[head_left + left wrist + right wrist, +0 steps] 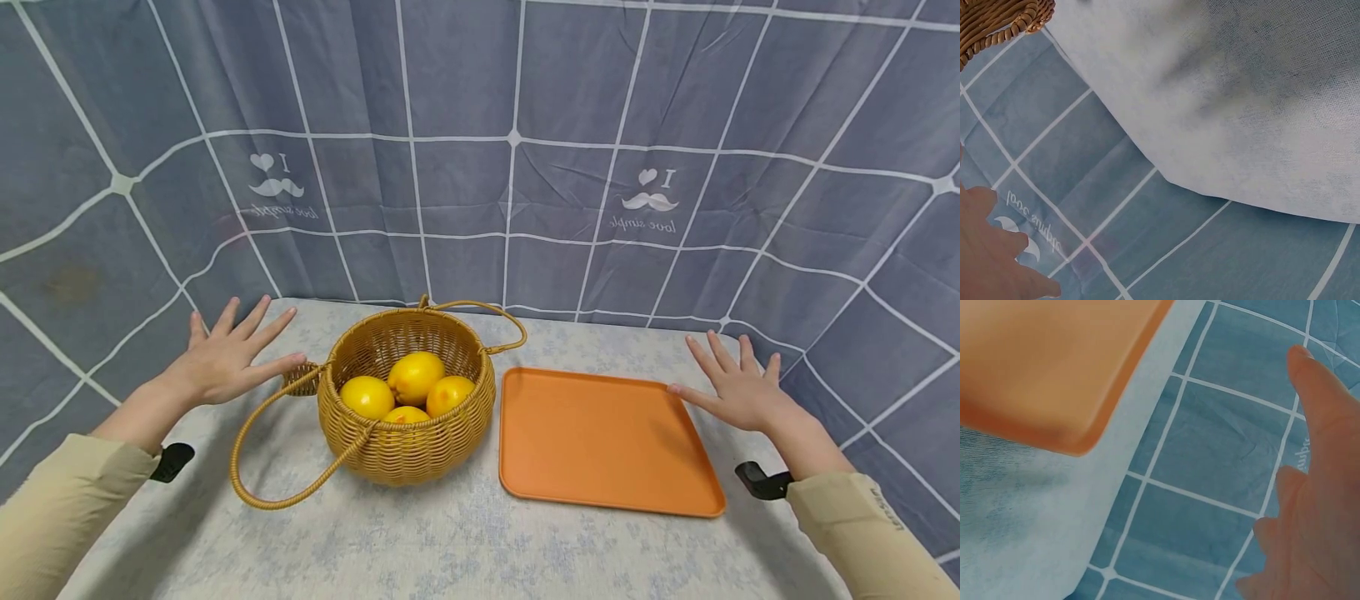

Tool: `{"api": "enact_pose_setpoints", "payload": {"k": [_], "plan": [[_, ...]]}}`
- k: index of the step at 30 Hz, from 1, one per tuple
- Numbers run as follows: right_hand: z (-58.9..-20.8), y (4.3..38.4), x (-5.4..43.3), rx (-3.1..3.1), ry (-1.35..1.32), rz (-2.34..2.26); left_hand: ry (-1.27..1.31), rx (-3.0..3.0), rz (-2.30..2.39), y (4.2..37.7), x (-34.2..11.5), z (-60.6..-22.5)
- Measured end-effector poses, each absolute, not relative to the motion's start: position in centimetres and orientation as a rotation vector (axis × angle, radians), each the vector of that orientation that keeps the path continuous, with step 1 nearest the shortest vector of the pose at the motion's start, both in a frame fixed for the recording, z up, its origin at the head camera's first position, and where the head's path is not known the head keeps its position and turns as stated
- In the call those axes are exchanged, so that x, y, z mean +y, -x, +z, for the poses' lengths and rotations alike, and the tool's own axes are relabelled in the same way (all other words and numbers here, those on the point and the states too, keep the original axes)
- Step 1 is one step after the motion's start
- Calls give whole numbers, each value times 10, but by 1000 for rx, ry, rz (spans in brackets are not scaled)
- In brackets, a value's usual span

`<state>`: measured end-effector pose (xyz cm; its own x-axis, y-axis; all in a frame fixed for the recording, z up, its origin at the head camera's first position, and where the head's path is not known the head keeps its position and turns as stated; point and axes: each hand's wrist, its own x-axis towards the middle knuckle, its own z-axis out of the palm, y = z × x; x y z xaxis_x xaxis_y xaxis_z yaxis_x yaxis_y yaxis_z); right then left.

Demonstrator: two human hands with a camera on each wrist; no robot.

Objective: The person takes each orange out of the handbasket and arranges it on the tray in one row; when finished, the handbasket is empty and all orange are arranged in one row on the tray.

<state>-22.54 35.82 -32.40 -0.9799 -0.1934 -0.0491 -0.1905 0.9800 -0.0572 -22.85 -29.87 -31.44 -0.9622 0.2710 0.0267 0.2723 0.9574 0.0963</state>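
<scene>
A round wicker basket (405, 454) with two looped handles stands left of the middle of the table, and several yellow lemons (416, 377) lie inside it. To its right is a flat orange tray (600, 442) with nothing on it. My left hand (225, 358) is spread with straight fingers in the air left of the basket, its thumb near a small woven piece at the basket's side. Beyond the tray's right edge, my right hand (746, 392) is likewise spread and holds nothing. Part of the tray (1035, 369) shows in the right wrist view.
A pale, blue-patterned cloth (480, 550) covers the table. Behind it and at both sides hangs a blue-grey curtain (465, 183) with white grid lines. Dark straps (172, 462) sit at the wrists. One basket handle (262, 502) flops out over the cloth toward the front left.
</scene>
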Motion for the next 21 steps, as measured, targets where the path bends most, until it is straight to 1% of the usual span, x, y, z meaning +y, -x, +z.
{"api": "enact_pose_setpoints", "payload": {"k": [13,21], "plan": [[-320,226,357,3112,313,-28,425,-3092,-162,229,-300,-314],[-317,226,352,3114,320,-80,434,-3069,-239,225,-298,-312]]}}
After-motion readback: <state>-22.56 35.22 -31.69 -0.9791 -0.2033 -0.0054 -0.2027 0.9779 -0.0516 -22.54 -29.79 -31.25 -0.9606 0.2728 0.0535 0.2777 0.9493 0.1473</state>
